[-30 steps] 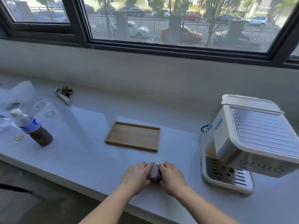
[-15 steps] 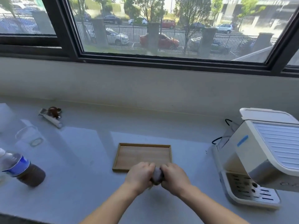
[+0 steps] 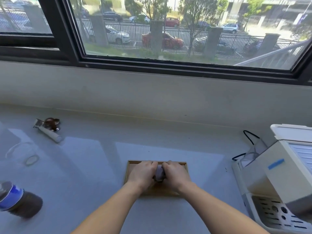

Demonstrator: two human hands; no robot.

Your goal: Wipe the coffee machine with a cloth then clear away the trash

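Head camera, single view.
Looks forward and down from close above the bench (image 3: 87,166), facing the window (image 3: 168,31).

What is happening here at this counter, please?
A person holds a small bunched grey cloth between the left hand and right hand, over a wooden tray. The coffee machine stands to the right, not touched now. A cola bottle and a portafilter lie on the left.

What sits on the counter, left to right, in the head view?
Cola bottle → clear plastic cup → portafilter → wooden tray with both hands bunching a cloth over it → coffee machine.
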